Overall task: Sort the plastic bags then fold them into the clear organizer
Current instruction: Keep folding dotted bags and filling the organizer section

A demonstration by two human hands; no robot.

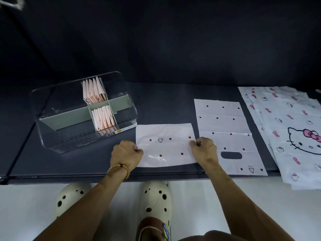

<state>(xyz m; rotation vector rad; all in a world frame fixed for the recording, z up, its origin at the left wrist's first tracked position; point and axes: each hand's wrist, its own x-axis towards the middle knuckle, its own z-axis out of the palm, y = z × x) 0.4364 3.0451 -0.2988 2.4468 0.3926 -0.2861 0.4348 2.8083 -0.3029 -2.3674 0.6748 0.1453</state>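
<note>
Two hands hold one dotted bag, which lies flat on the dark table just right of the clear organizer. Our left hand pinches the bag's left edge with curled fingers, and our right hand pinches its right edge the same way. A small triangle mark is printed on the bag; we cannot read its writing. Right of the organizer and beyond this bag lies a spread stack of dotted bags with a handle cut-out and another triangle mark. Farther right again lie cat-print bags with pink bows. Inside the organizer, two middle compartments hold upright folded pink bags. Faint lettering on the organizer's front wall is too blurred to read.
</note>
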